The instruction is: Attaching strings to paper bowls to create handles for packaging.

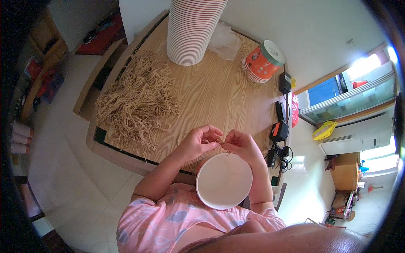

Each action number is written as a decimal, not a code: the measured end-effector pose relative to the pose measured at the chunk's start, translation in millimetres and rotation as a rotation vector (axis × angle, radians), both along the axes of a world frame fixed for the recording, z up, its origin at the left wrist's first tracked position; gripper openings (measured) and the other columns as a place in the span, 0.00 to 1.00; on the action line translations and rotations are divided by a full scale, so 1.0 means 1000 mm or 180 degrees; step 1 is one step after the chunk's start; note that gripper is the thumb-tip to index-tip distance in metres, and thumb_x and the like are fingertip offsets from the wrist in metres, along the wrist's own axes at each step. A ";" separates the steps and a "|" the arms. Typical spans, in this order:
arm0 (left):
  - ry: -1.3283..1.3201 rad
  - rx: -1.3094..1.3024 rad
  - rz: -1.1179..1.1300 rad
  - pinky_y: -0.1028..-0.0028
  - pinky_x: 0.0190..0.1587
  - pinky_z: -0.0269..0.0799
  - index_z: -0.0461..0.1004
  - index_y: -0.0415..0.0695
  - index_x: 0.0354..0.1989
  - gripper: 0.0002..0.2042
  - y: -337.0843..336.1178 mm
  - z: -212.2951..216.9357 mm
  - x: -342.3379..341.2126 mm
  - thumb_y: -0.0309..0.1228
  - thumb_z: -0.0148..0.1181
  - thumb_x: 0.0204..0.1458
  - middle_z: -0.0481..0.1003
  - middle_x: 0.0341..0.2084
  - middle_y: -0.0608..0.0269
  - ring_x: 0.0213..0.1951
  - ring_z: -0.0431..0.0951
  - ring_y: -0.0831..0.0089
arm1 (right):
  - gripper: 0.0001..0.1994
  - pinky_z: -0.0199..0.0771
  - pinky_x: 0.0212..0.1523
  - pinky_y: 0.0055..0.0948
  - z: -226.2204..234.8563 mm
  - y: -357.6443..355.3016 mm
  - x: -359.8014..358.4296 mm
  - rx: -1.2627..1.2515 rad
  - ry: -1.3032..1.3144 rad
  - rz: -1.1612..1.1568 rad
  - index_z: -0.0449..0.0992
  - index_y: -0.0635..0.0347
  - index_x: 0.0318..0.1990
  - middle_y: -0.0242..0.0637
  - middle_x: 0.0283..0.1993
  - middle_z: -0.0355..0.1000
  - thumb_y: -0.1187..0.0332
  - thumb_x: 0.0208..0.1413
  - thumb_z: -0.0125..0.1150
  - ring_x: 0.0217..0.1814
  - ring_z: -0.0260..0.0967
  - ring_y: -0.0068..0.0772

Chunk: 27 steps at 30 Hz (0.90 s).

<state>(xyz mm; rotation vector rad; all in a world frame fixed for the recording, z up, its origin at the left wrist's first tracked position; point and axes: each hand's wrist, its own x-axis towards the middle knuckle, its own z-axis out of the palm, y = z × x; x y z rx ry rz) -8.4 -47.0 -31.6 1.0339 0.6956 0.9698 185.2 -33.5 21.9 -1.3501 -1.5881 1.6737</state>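
Observation:
My left hand (201, 140) and my right hand (241, 145) meet above the table's near edge, fingertips pinched together. Between them runs a thin beige cord (222, 142), part of which the fingers hide. Just below, a white-lined paper bucket (224, 181) leans against my body with its mouth facing up toward me. Its far rim lies right under my fingers, and my right forearm passes along its right side. Left of my hands spreads a large loose heap of beige cord (137, 101) on the wooden table (206, 99).
A tall stack of white paper buckets (192, 33) stands at the back, beside a crumpled clear plastic bag (224, 42). At the back right sit upturned orange and green paper buckets (265, 62). Black power adapters (278, 131) and tangled cables (283, 157) line the right edge.

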 end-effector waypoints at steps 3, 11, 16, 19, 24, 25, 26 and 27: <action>0.0069 0.0014 0.0033 0.78 0.42 0.71 0.70 0.41 0.44 0.13 0.001 -0.002 0.001 0.22 0.59 0.48 0.75 0.32 0.66 0.37 0.74 0.80 | 0.06 0.64 0.27 0.15 -0.002 -0.001 0.001 -0.0066 0.0065 -0.0077 0.70 0.62 0.29 0.24 0.26 0.68 0.77 0.49 0.63 0.28 0.64 0.13; 0.0423 -0.0113 0.0089 0.81 0.36 0.71 0.75 0.39 0.35 0.05 0.003 0.004 0.004 0.25 0.59 0.50 0.76 0.27 0.69 0.31 0.74 0.84 | 0.04 0.65 0.30 0.14 -0.012 0.000 0.008 -0.0006 0.0381 -0.0124 0.71 0.63 0.29 0.27 0.27 0.69 0.78 0.51 0.61 0.30 0.66 0.13; 0.0357 -0.0103 0.0133 0.82 0.31 0.69 0.75 0.39 0.33 0.05 0.003 -0.003 0.004 0.27 0.58 0.52 0.76 0.25 0.70 0.28 0.73 0.86 | 0.02 0.66 0.30 0.15 -0.008 -0.002 0.004 0.0143 0.0063 -0.0010 0.74 0.65 0.33 0.28 0.27 0.71 0.76 0.54 0.58 0.30 0.66 0.15; 0.0328 -0.0069 0.0165 0.83 0.31 0.69 0.75 0.39 0.33 0.05 0.003 -0.002 0.004 0.27 0.58 0.52 0.75 0.25 0.70 0.27 0.72 0.86 | 0.04 0.66 0.29 0.15 0.000 -0.004 0.001 0.0213 -0.0046 0.0060 0.74 0.66 0.36 0.28 0.26 0.70 0.75 0.56 0.57 0.28 0.65 0.15; 0.0365 0.0010 0.0189 0.82 0.32 0.69 0.75 0.39 0.33 0.05 0.003 -0.003 0.006 0.27 0.58 0.52 0.75 0.25 0.70 0.28 0.72 0.86 | 0.05 0.65 0.27 0.16 -0.004 -0.005 0.002 0.0206 0.0000 0.0015 0.74 0.67 0.37 0.27 0.25 0.68 0.75 0.56 0.55 0.27 0.64 0.15; 0.0379 0.0037 0.0209 0.82 0.32 0.69 0.75 0.39 0.33 0.05 0.003 -0.003 0.006 0.27 0.58 0.52 0.75 0.25 0.69 0.28 0.72 0.86 | 0.05 0.64 0.27 0.16 -0.004 -0.005 0.002 0.0220 -0.0043 0.0003 0.74 0.67 0.37 0.26 0.25 0.68 0.75 0.56 0.55 0.26 0.63 0.14; 0.0392 0.0064 0.0229 0.82 0.32 0.69 0.75 0.39 0.33 0.05 0.002 -0.003 0.006 0.27 0.59 0.52 0.75 0.25 0.69 0.28 0.73 0.86 | 0.05 0.64 0.27 0.16 -0.004 -0.005 0.002 0.0220 -0.0042 0.0004 0.74 0.67 0.37 0.26 0.25 0.68 0.75 0.56 0.55 0.26 0.63 0.14; 0.0392 0.0065 0.0230 0.82 0.32 0.69 0.75 0.39 0.33 0.05 0.002 -0.002 0.007 0.27 0.59 0.52 0.75 0.25 0.69 0.28 0.73 0.86 | 0.05 0.64 0.27 0.16 -0.002 -0.005 0.001 0.0228 -0.0132 0.0030 0.74 0.67 0.37 0.26 0.25 0.68 0.75 0.56 0.55 0.27 0.63 0.14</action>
